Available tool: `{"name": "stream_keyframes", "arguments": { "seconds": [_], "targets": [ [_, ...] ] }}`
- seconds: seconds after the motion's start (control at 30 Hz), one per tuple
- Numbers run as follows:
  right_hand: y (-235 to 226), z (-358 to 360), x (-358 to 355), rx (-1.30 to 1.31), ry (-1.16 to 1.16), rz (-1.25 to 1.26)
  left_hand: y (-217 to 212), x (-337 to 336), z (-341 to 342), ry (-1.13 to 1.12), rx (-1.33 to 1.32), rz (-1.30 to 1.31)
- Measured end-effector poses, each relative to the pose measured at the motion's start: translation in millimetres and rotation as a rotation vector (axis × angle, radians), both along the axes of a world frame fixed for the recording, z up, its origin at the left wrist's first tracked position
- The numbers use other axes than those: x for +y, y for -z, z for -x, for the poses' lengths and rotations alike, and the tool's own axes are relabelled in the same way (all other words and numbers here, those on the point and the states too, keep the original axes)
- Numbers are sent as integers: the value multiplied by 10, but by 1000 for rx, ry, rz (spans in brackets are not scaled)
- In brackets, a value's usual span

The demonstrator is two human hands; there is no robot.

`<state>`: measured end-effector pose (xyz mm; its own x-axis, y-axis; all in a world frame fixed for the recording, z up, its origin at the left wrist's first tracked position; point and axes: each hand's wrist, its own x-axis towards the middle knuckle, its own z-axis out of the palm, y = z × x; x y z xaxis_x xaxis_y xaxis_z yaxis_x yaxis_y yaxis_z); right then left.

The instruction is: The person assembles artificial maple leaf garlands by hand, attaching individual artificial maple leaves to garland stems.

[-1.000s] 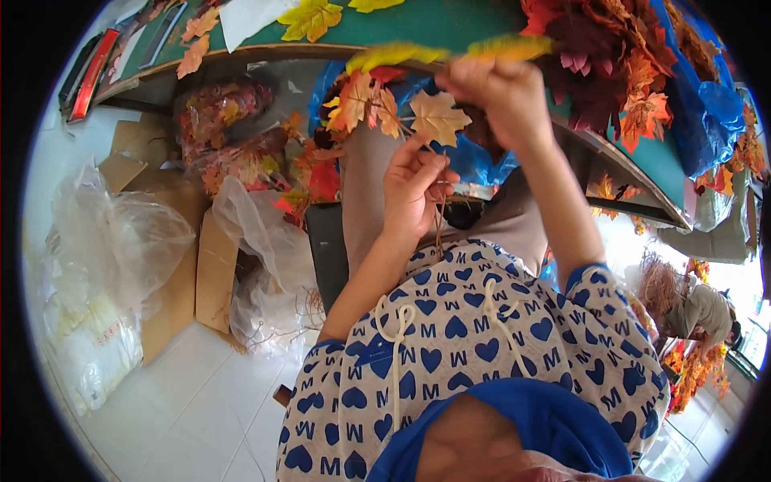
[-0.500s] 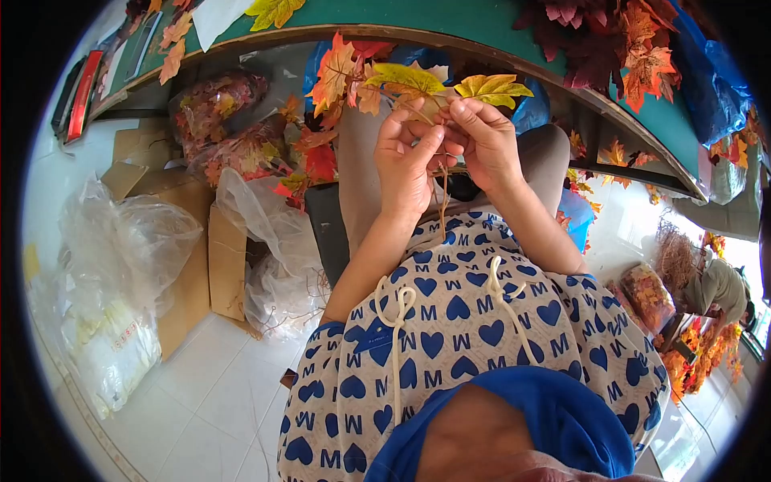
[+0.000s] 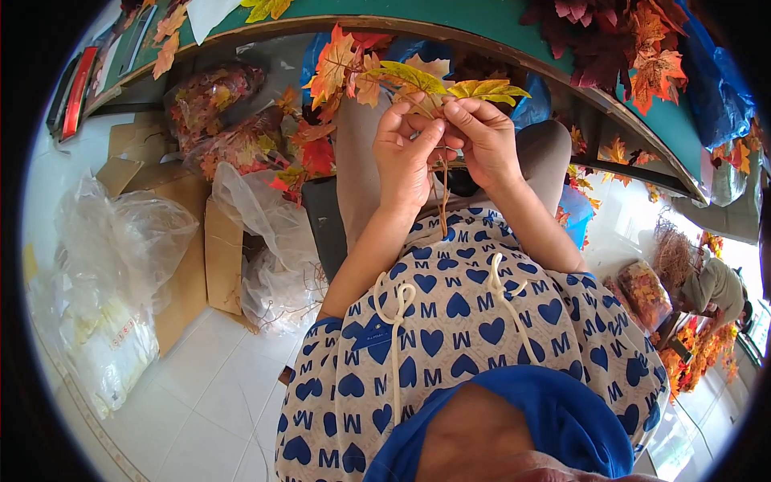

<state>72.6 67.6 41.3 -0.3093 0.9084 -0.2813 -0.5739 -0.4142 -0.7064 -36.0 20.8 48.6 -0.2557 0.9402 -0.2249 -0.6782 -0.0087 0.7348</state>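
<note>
Above my lap, my left hand (image 3: pixel 408 153) and my right hand (image 3: pixel 488 140) meet with their fingertips nearly touching. Both are closed in a pinch around the thin stems of an artificial maple leaf garland. A yellow-green leaf (image 3: pixel 490 91) sticks out beyond my right fingers, and a second yellow leaf (image 3: pixel 409 76) lies above my left fingers. Orange and red leaves (image 3: pixel 335 71) of the garland trail off to the left, down past my knee. Brown stem ends (image 3: pixel 443 197) hang below my hands toward the apron. My fingers hide the exact spot where the stems meet.
A green table (image 3: pixel 450 14) curves along the far side, with dark red and orange leaves (image 3: pixel 654 68) over its right edge. At left stand an open cardboard box (image 3: pixel 223 257) and clear plastic bags (image 3: pixel 120 241). Another person (image 3: pixel 715 285) bends over leaves at far right.
My hands stay together at the stems, with only small finger shifts. The yellow leaf by my right hand has moved slightly left and down.
</note>
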Motion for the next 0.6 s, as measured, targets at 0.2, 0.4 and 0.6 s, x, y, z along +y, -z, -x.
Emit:
{"name": "stream_keyframes", "arguments": {
  "seconds": [0.2, 0.4, 0.6],
  "targets": [
    [77, -5, -23, -93, 22, -70, 3, 3, -10, -19, -12, 24],
    [124, 14, -78, -206, 65, -209, 118, 17, -21, -87, 69, 31],
    [135, 32, -65, -206, -26, -220, 259, 73, -14, -106, 48, 42]
  ]
}}
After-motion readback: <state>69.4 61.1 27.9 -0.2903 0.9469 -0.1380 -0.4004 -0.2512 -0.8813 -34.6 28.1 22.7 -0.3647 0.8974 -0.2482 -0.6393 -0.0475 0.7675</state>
